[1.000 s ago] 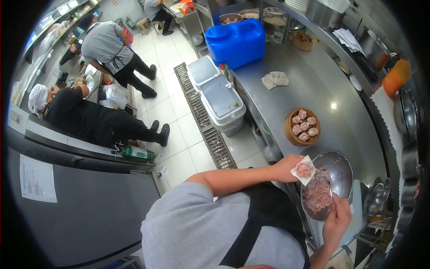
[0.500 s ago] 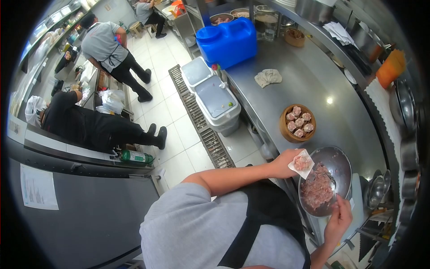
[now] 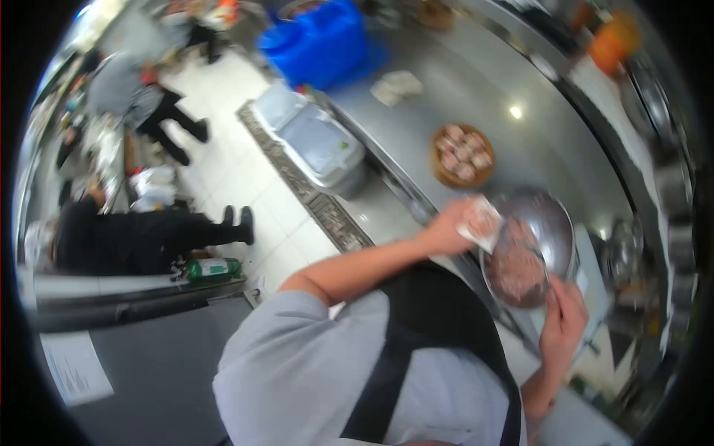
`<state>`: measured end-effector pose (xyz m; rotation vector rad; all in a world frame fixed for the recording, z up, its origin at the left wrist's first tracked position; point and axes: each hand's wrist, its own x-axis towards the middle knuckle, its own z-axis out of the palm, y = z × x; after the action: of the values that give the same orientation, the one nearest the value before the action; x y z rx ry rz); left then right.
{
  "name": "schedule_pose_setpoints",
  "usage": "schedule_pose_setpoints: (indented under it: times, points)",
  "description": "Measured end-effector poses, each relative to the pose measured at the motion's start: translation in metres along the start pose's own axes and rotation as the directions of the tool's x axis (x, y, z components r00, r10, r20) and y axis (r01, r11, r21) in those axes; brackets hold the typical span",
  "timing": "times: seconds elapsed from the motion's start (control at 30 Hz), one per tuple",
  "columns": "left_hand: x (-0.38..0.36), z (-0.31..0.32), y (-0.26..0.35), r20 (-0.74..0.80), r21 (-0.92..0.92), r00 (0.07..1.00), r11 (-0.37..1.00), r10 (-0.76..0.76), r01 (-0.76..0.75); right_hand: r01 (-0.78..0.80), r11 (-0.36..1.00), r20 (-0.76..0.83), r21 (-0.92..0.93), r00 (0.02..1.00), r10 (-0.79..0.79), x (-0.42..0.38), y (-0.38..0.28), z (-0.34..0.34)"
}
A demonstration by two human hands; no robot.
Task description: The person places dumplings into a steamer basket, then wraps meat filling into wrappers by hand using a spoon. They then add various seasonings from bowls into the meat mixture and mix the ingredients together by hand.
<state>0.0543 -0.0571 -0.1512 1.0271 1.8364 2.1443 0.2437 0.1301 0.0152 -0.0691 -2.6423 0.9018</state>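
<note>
Over the metal bowl (image 3: 554, 223), left hand (image 3: 450, 227) fingers cupping a filled wrapper (image 3: 480, 221).

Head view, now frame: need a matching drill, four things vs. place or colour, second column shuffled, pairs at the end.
Things:
1. dumpling wrapper
2. metal bowl of minced meat
3. bamboo steamer of dumplings
4. jerrycan

Place or colour:
A. blue, at the far end of the steel counter
B. in the left hand, with filling on it
C. round, brown, on the counter beyond the bowl
D. at the counter's near edge, right hand at its near rim

Pairs: 1-B, 2-D, 3-C, 4-A
</note>
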Motion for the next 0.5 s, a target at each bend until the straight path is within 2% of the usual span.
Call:
schedule_pose_setpoints:
  times: [0.03, 0.07, 0.1, 0.17, 0.2, 0.23, 0.33, 0.4, 0.47, 0.5]
  points:
    - [0.008, -0.008, -0.005, 0.090, 0.146, 0.992, 0.984, 0.093, -0.105, 0.010, 1.000, 0.011, -0.008, 1.000, -0.010, 0.005, 0.000, -0.002]
    - [0.005, -0.005, -0.005, 0.017, 0.111, 0.998, 0.992, -0.062, 0.060, 0.014, 1.000, 0.022, -0.017, 1.000, -0.014, 0.007, -0.002, -0.007]
    - [0.007, -0.007, -0.007, -0.012, 0.204, 1.000, 0.979, -0.024, 0.026, -0.036, 0.998, 0.037, -0.049, 0.999, 0.038, 0.011, -0.007, -0.012]
    - [0.011, -0.008, -0.003, -0.022, 0.179, 0.991, 0.975, -0.130, 0.132, -0.103, 0.993, 0.005, -0.055, 0.995, 0.103, 0.012, -0.008, -0.016]
    - [0.012, -0.010, 0.004, -0.018, 0.260, 0.998, 0.964, -0.056, 0.059, -0.103, 0.994, -0.037, -0.029, 0.994, 0.102, 0.008, -0.003, -0.016]
    - [0.011, -0.010, -0.004, -0.019, 0.190, 0.992, 0.973, -0.127, 0.128, -0.134, 0.990, -0.051, -0.047, 0.990, 0.131, 0.004, 0.002, -0.017]
    - [0.009, -0.005, 0.000, 0.006, 0.230, 0.978, 0.952, -0.211, 0.204, -0.138, 0.990, -0.096, 0.030, 0.985, 0.140, -0.004, 0.008, -0.011]
    - [0.016, 0.001, 0.007, 0.041, 0.284, 0.976, 0.939, -0.215, 0.195, -0.072, 0.997, -0.090, 0.041, 0.993, 0.075, -0.006, 0.008, -0.001]
    - [0.025, 0.009, 0.011, 0.271, 0.214, 0.872, 0.909, -0.408, 0.358, -0.093, 0.996, -0.082, 0.009, 0.992, 0.093, -0.006, 0.009, 0.007]
    - [0.029, 0.014, 0.014, 0.294, 0.214, 0.866, 0.911, -0.404, 0.353, -0.095, 0.995, -0.062, -0.023, 0.994, 0.094, -0.006, 0.011, 0.009]
